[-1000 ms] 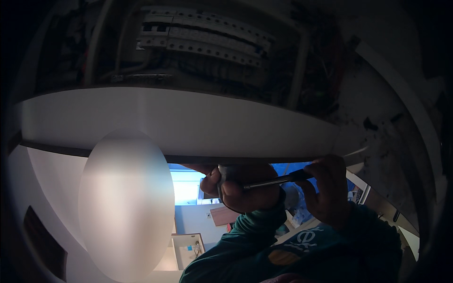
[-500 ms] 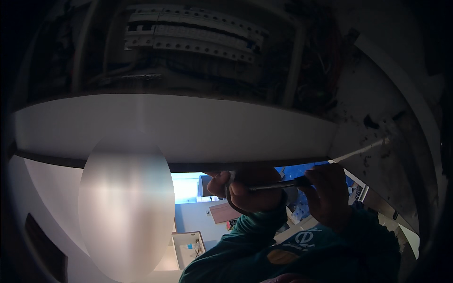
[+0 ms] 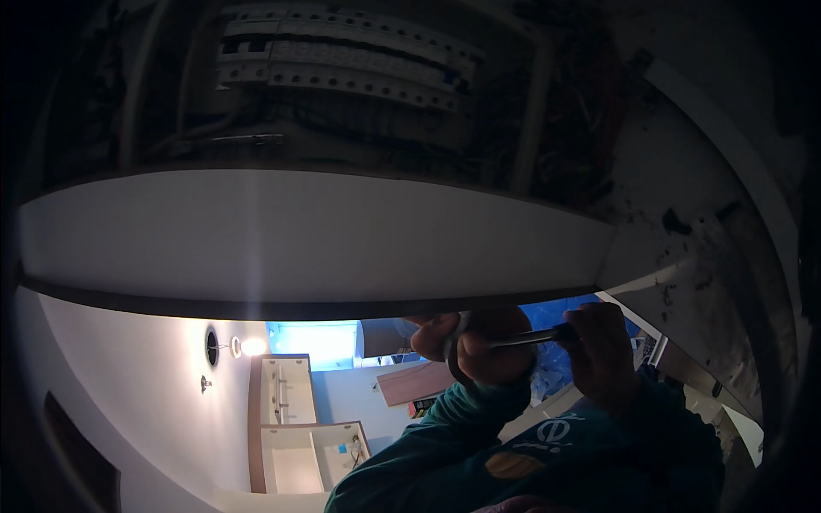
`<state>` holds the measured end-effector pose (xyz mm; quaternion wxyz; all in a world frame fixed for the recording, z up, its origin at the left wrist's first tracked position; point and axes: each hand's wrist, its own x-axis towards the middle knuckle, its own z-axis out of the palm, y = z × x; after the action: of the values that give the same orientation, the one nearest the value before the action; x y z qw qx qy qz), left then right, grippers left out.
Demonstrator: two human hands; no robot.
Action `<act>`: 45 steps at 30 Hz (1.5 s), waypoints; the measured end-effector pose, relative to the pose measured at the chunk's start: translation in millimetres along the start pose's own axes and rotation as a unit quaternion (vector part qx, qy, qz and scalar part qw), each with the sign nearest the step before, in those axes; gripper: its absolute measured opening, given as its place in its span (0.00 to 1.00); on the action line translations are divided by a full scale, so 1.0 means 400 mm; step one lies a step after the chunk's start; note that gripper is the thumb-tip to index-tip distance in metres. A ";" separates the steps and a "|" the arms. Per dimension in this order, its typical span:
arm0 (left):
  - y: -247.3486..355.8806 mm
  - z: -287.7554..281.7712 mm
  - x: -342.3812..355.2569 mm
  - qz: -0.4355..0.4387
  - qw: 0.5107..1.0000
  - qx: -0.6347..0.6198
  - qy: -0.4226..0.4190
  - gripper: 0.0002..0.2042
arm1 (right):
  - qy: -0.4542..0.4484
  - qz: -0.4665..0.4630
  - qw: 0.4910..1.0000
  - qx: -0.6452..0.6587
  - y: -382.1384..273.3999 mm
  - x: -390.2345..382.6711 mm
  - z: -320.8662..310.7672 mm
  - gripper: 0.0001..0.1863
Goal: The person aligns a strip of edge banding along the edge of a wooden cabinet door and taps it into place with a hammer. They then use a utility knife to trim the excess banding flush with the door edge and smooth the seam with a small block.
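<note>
My left hand (image 3: 500,342), below the dark edge of the cabinet, is closed round a dark curved strip (image 3: 453,363) that looks like thick cable. A pale ring-like part shows above its thumb. My right hand (image 3: 599,355) grips the dark handle of a slim tool with a shiny metal shaft (image 3: 522,337), which looks like a screwdriver. The shaft runs left to the fingers of my left hand, where its tip is hidden. Both hands are in shadow, in teal sleeves.
An open electrical panel with a row of white circuit breakers (image 3: 351,60) fills the dark upper part. A broad white panel (image 3: 316,239) lies beneath it. Loose wires (image 3: 581,128) hang at right. Below left are a lit lamp (image 3: 253,346) and open shelves (image 3: 291,457).
A large pale oval at lower left is gone, and the lamp and shelves behind it now show. My left hand has shifted slightly right; my right hand still grips the tool.
</note>
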<state>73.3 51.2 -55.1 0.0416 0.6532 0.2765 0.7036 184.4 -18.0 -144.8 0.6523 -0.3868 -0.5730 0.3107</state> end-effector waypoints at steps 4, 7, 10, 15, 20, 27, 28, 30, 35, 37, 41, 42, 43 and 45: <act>-0.005 -0.001 -0.003 -0.014 0.997 -0.071 -0.033 0.08 | 0.003 0.009 1.000 0.000 0.021 -0.019 0.011 0.20; -0.056 -0.032 -0.040 0.035 0.999 -0.038 0.014 0.09 | 0.015 0.013 1.000 0.001 0.037 -0.043 0.020 0.21; -0.061 -0.013 -0.047 0.082 0.996 0.046 0.003 0.11 | 0.029 0.017 0.999 0.013 0.054 -0.062 0.029 0.21; -0.044 0.014 -0.049 -0.023 0.994 -0.106 -0.025 0.12 | 0.032 0.013 0.999 0.006 0.074 -0.068 0.028 0.23; -0.049 0.018 -0.067 -0.031 0.982 -0.177 -0.064 0.12 | 0.021 0.025 0.999 0.017 0.097 -0.099 0.028 0.23; -0.059 -0.009 -0.100 -0.079 0.979 -0.170 -0.081 0.13 | 0.024 0.053 0.998 0.021 0.115 -0.133 0.042 0.24; -0.058 -0.011 -0.102 -0.081 0.979 -0.167 -0.085 0.13 | 0.030 0.052 0.998 0.018 0.114 -0.134 0.045 0.23; -0.065 -0.011 -0.115 -0.084 0.979 -0.163 -0.089 0.13 | 0.032 0.056 0.998 0.017 0.115 -0.137 0.045 0.23; -0.069 0.001 -0.143 -0.094 0.972 -0.190 -0.103 0.15 | 0.027 0.063 0.998 0.001 0.145 -0.150 0.042 0.23; -0.072 0.006 -0.154 -0.101 0.968 -0.199 -0.112 0.17 | 0.026 0.070 0.997 0.007 0.157 -0.165 0.048 0.23; -0.076 0.012 -0.170 -0.118 0.960 -0.222 -0.121 0.19 | 0.039 0.071 0.997 0.003 0.172 -0.179 0.055 0.22; -0.079 0.015 -0.176 -0.122 0.958 -0.227 -0.124 0.20 | 0.039 0.080 0.996 0.005 0.174 -0.181 0.054 0.22; -0.079 0.016 -0.180 -0.127 0.957 -0.230 -0.124 0.20 | 0.038 0.089 0.995 0.008 0.172 -0.183 0.054 0.21; -0.081 0.019 -0.188 -0.138 0.954 -0.235 -0.126 0.22 | 0.028 0.111 0.993 0.012 0.167 -0.184 0.048 0.20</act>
<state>81.5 49.4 -136.9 0.3258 0.6636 0.1832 0.6480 156.7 -43.7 -238.5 0.6343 -0.4483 -0.5046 0.3771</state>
